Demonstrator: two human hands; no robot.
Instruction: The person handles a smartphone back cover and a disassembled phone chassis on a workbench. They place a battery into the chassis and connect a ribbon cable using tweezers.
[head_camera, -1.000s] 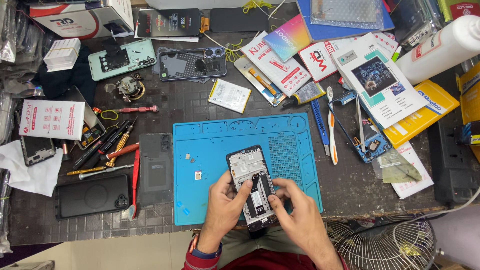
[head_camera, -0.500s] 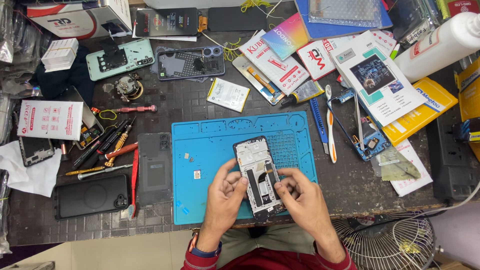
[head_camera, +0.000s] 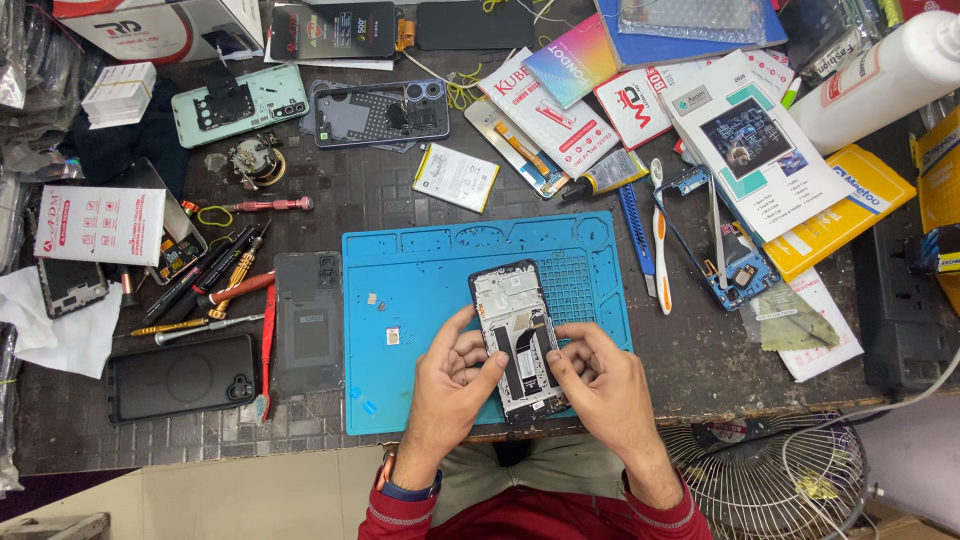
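Two bare hands meet over an opened phone (head_camera: 520, 340) that lies on the near half of a blue work mat (head_camera: 420, 300), its back cover off and its inner parts facing up. The left hand (head_camera: 450, 385) grips the phone's left edge, thumb laid along the side and fingers curled beneath. The right hand (head_camera: 600, 385) holds the right edge, with thumb and forefinger pinched together over the lower middle of the open body; whether anything small sits between those fingertips cannot be told.

All other things are placed from the mat. Just left of it lies a dark grey back cover (head_camera: 308, 320), and further left a black phone case (head_camera: 180, 375). Beyond those, a cluster of screwdrivers (head_camera: 215, 280) lies fanned out, with one red-handled screwdriver (head_camera: 265, 205) apart, nearer the far-left corner of the mat. Past the far edge sit a white battery (head_camera: 455, 177) and a dark phone frame (head_camera: 380, 112), with a green phone shell (head_camera: 235, 103) beside it. To the right of the mat rest a toothbrush (head_camera: 658, 235) and a blue-handled tool (head_camera: 636, 230), side by side. A wire fan guard (head_camera: 770, 480) stands below the mat's near right corner.
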